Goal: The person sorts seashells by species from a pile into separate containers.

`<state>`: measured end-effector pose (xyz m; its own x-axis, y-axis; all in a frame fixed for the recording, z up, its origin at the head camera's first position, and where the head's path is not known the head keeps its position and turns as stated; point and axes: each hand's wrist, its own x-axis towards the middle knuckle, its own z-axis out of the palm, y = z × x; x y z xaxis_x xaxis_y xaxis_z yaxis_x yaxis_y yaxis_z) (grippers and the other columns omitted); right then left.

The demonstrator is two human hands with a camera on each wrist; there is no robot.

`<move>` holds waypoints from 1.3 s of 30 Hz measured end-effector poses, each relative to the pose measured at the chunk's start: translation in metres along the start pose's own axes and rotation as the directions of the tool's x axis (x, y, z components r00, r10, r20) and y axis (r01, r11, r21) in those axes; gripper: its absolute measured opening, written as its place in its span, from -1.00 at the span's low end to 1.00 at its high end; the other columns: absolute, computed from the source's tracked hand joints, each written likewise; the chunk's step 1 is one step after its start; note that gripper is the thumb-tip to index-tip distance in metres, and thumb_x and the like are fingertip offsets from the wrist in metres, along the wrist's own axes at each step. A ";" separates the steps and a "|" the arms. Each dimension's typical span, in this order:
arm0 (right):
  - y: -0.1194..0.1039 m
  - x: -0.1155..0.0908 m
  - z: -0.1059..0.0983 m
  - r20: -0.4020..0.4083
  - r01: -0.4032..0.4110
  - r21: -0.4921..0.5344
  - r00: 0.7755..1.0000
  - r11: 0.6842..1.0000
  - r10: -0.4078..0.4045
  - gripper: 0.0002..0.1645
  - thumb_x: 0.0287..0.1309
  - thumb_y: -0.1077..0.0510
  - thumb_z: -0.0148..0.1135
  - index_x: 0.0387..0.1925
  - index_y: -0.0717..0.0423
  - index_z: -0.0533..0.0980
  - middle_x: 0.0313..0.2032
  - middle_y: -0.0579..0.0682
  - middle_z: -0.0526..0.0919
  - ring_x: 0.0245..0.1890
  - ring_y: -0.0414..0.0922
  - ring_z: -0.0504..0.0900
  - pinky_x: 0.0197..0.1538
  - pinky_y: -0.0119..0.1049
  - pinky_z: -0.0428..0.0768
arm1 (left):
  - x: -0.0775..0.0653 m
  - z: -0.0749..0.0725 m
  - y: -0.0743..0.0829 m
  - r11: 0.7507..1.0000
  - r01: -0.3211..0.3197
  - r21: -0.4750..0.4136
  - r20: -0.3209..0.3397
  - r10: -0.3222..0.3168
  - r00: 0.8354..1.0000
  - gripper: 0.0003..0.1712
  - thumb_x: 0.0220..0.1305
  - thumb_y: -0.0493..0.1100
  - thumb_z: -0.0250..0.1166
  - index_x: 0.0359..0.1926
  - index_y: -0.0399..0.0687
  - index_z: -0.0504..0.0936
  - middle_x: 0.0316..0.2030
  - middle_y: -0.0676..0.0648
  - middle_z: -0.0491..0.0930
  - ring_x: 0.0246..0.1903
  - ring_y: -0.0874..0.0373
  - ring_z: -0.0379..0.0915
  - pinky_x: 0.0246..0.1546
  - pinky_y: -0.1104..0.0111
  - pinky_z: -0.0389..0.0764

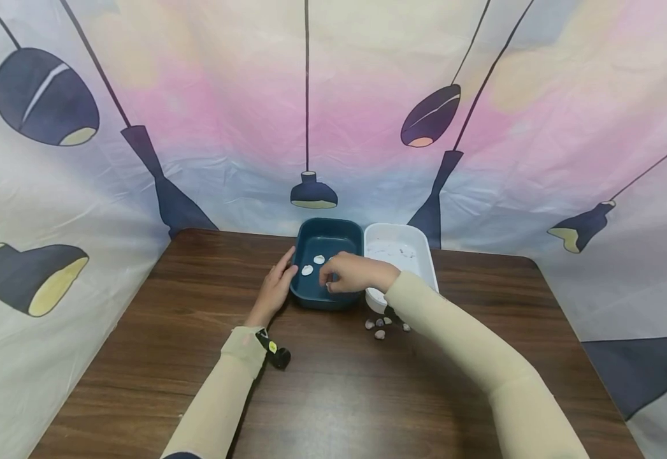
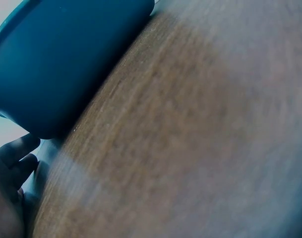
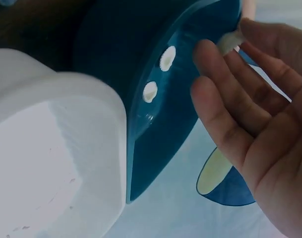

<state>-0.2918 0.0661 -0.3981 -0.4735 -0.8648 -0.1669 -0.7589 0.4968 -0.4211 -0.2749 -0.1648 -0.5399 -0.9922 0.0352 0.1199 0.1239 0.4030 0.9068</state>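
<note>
The small pale shell (image 3: 232, 42) is at the fingertips of the right hand (image 1: 356, 271); in the right wrist view I see the thumb and the index finger pinch it. The other fingers of this hand are bent a little. The hand, with the shell, is over the right part of the dark teal tray (image 1: 324, 303). Inside this tray, to the left of the right hand, I see two white shells (image 1: 307, 270), which lie near each other without touching.

The left hand (image 1: 274, 290) is against the left outer side of the tray, and its fingers are extended, quite relaxed. From my station I cannot tell how firmly it presses.

Just beside the teal tray, under the right wrist, stands a white tray (image 1: 387, 236) with small dark specks on its bottom. The right sleeve (image 1: 459, 335) hides one part of it. Below the right wrist, on the brown wooden table (image 1: 333, 395), I find several small pieces (image 1: 380, 335); I cannot say if they are shells or stones. Beyond both hands hangs a cloth (image 1: 241, 127) with printed lamps.
</note>
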 end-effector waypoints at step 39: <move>0.034 0.049 0.028 0.038 -0.240 -0.107 0.969 0.965 0.245 -0.43 0.42 0.29 0.22 0.42 0.14 0.51 0.37 0.14 0.55 0.43 0.06 0.45 0.48 -0.08 0.38 | 0.001 -0.001 -0.002 1.000 -0.020 -0.016 0.018 0.020 1.000 -0.36 0.69 0.09 -0.04 0.68 0.26 0.17 0.50 -0.26 0.34 0.46 -0.25 0.23 0.41 -0.28 0.21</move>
<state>-0.3287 0.0384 -0.4455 -0.6277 -0.7188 -0.2989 -0.6663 0.6947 -0.2712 -0.2758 -0.1667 -0.5414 -0.9896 0.0597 0.1305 0.1435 0.3877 0.9105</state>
